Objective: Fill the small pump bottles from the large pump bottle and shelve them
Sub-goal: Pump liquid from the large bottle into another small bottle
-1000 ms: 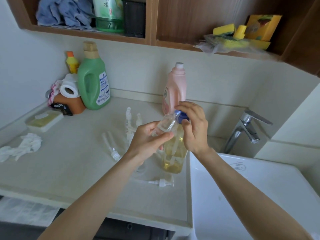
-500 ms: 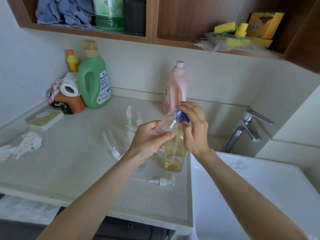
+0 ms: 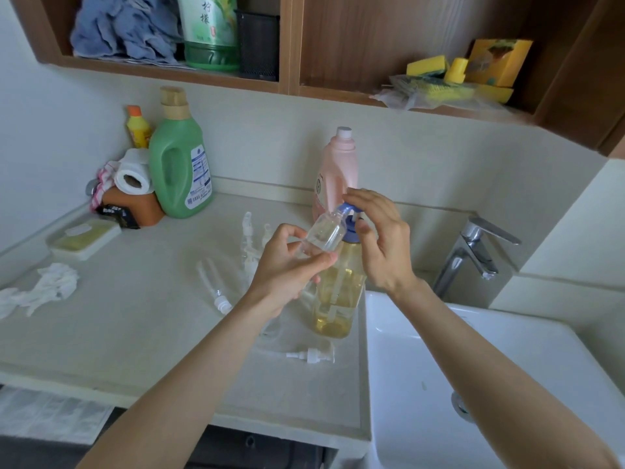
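My left hand grips a small clear bottle, tilted with its open mouth up against the spout of the blue pump head. That pump tops the large bottle, which holds yellow liquid and stands on the counter by the sink. My right hand arches over the pump head, forefinger on top of it and thumb by the collar. Two loose white pump tops lie on the counter. More small clear bottles stand behind my left hand. The wooden shelf runs above.
A pink bottle stands right behind the large one. At the back left are a green detergent jug and a toilet roll. A soap dish and crumpled tissue lie left. The tap and white sink are right.
My right hand's fingers have lifted and spread, so the blue pump head now shows under them. My left hand keeps the small bottle at the spout.
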